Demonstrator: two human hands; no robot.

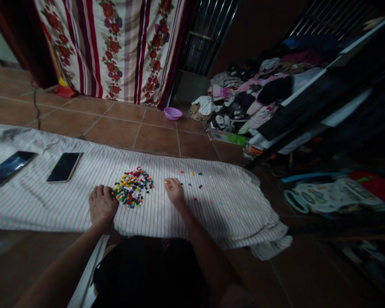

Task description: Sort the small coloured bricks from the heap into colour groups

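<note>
A heap of small multicoloured pieces (133, 188), like beads or tiny blocks, lies on the striped cloth (83, 205). At the heap's left edge my left hand (102, 203) rests palm down on the cloth, fingers extended and holding nothing that I can see. My right hand (175, 191), just right of the heap, pinches a small yellow-orange piece (166, 182) between thumb and fingers. Single pieces lie spread out to the right of that hand, among them an orange piece (181, 172), a yellow piece (191, 173), a red piece (195, 199) and a light blue piece (220, 203).
Two dark-screened devices, a phone (64, 167) and a larger tablet-like one (11, 167), lie on the cloth at left. Beyond, a purple basin (173, 113) stands on the tiled floor near a floral curtain (115, 51). Clothes (244, 94) are piled at the back right.
</note>
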